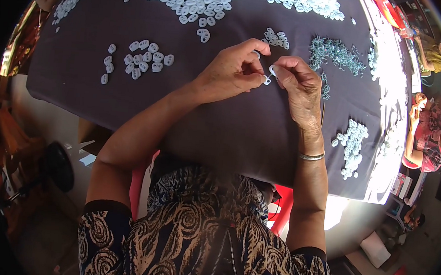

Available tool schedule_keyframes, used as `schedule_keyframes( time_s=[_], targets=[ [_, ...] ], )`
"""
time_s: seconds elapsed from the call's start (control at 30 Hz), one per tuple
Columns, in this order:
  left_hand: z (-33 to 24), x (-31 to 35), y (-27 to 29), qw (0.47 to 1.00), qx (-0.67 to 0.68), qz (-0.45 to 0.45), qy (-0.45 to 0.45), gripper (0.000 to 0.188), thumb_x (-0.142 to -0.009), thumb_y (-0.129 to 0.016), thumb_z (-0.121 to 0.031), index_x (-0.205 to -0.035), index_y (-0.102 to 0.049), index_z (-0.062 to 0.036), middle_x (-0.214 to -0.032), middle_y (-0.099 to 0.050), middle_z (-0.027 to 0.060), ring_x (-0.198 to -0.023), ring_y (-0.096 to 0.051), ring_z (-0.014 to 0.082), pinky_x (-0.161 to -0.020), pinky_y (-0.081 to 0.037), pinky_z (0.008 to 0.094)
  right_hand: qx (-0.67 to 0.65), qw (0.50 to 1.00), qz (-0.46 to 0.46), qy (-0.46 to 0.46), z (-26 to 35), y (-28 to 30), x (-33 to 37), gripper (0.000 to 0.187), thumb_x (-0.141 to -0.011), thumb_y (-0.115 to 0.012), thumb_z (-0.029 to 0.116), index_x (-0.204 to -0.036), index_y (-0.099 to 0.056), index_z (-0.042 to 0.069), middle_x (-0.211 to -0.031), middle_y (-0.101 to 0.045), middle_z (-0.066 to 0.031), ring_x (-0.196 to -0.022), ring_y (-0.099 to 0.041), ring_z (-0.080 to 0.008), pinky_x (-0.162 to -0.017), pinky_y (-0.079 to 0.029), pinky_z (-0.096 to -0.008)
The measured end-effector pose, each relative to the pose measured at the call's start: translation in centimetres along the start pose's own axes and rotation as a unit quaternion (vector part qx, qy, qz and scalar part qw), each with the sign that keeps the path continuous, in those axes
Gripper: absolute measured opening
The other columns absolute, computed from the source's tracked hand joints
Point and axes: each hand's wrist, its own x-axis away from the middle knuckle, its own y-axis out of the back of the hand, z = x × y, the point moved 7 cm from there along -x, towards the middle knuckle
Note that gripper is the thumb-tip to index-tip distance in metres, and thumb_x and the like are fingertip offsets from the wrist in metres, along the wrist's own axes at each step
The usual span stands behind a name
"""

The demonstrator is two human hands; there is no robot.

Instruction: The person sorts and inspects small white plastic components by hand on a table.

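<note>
My left hand (230, 72) is closed, pinching a small white plastic piece with a hole (267, 81) between thumb and finger. Another small white piece (257, 53) shows by its curled index finger. Close beside it, my right hand (302, 84) pinches a rounded white plastic piece (273, 70) at its fingertips. A thin, dark bit lies between the two pieces, too small to make out. Both hands are held above the dark tablecloth (221, 122). Just beyond them lies a little group of white pieces (276, 38).
A big heap of white two-hole pieces (199, 0) spreads along the far side. Several more (144, 58) lie at left. Small metal springs (336, 53) are piled at right, above a cluster of white pieces (353, 144). Other people (430, 132) sit at far right.
</note>
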Motion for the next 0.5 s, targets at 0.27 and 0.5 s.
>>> schedule_keyframes(
  time_s=[0.27,0.5],
  targets=[
    [-0.28,0.05,-0.03,1.000,-0.009,-0.002,-0.001,0.036,-0.080,-0.061,-0.002,-0.114,-0.048,-0.0027,-0.074,-0.061,0.0027,-0.063,-0.057,0.0068,-0.054,-0.045,0.0219,-0.007,1.000,0.002,-0.002,-0.09,0.15,-0.05,0.005,-0.087,-0.062,0.003,-0.091,-0.064,0.002,-0.079,-0.059,0.0036,-0.071,-0.049,-0.0038,-0.064,-0.041,-0.0198],
    [-0.42,0.05,-0.06,1.000,-0.021,-0.001,0.006,0.038,-0.083,-0.062,0.000,-0.119,-0.048,-0.0046,-0.077,-0.059,-0.0003,-0.066,-0.055,0.0054,-0.057,-0.046,0.0190,-0.011,1.000,-0.001,-0.010,-0.10,0.45,-0.01,0.004,-0.087,-0.063,0.001,-0.090,-0.064,0.002,-0.080,-0.061,0.0034,-0.075,-0.052,-0.0035,-0.069,-0.043,-0.0198]
  ],
)
